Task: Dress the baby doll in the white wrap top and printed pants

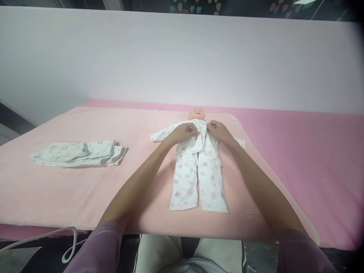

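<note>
A baby doll (196,113) lies on its back, dressed in a white long-sleeved baby top (190,146) with small pink prints. Matching trousers (185,185) cover its legs and lie flat, pointing towards me. My left hand (185,132) rests over the left side of the chest, its curled fingers pinching the front of the top. On the other side, near the collar, my right hand (218,130) is closed on the top's front edge. The two front panels meet between my hands. My fingers partly hide the upper chest, and my right forearm covers much of one sleeve.
A folded stack of pale printed cloth (79,153) lies to the left. Beneath everything is a peach mat (136,121) on a pink table cover (313,163). A white wall panel (182,60) rises behind. A white cable (72,242) loops at the lower left edge.
</note>
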{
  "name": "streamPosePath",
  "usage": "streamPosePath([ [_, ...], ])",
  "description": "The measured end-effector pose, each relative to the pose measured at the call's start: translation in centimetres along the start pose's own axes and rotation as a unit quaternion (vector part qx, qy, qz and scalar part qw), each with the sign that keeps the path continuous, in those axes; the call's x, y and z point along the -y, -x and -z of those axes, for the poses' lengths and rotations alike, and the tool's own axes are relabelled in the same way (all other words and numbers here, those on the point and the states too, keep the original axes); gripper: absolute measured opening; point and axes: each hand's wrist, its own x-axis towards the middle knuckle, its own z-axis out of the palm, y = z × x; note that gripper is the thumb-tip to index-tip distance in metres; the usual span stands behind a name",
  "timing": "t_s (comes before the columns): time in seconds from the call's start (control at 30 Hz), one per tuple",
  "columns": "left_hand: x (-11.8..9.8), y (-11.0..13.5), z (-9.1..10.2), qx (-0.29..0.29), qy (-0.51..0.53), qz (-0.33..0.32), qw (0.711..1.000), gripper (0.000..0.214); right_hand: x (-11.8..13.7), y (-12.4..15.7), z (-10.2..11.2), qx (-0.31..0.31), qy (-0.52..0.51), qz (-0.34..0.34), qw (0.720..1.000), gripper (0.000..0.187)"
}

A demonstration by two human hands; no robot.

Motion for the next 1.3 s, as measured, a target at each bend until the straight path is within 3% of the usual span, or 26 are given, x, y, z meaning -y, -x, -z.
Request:
streamPosePath([
  [0.1, -0.1, 0.0, -0.3, 0.003, -0.004, -0.012, 1.000, 0.025, -0.5, -0.1, -0.8, 0.031, -0.046, 0.003, 0.998, 0.018],
  [0.2, -0.2, 0.0, -0.6, 0.013, -0.008, -0.023, 1.000, 0.023, -1.4, 0.3, -1.2, 0.034, -0.035, 0.048, 0.998, 0.018],
  [0.4, 0.0, -0.4, -1.3, -0.007, -0.038, -0.027, 0.999, 0.019, -3.3, 2.4, 0.0, 0.056, -0.049, 0.136, 0.988, 0.025],
  [0.67, 0.0, -0.5, -0.6, 0.032, -0.023, 0.049, 0.998, 0.020, -4.1, 2.5, -1.5, 0.015, -0.150, 0.118, 0.981, 0.033],
  [0.87, -0.2, -0.4, -0.7, 0.014, -0.025, 0.058, 0.998, 0.017, -4.7, 2.4, -2.3, 0.011, -0.179, 0.090, 0.980, 0.038],
  [1.0, 0.1, -0.5, -1.1, -0.003, 0.000, 0.041, 0.999, 0.015, -4.4, 2.4, -2.1, 0.006, -0.150, 0.105, 0.983, 0.037],
  [1.13, 0.7, -0.8, -1.3, -0.017, 0.046, 0.068, 0.996, 0.016, -4.0, 2.6, -1.8, -0.003, -0.099, 0.121, 0.988, 0.032],
  [1.3, 1.2, -0.9, -0.9, 0.006, 0.108, 0.084, 0.991, 0.016, -4.0, 2.7, -1.5, 0.004, -0.099, 0.126, 0.987, 0.025],
])
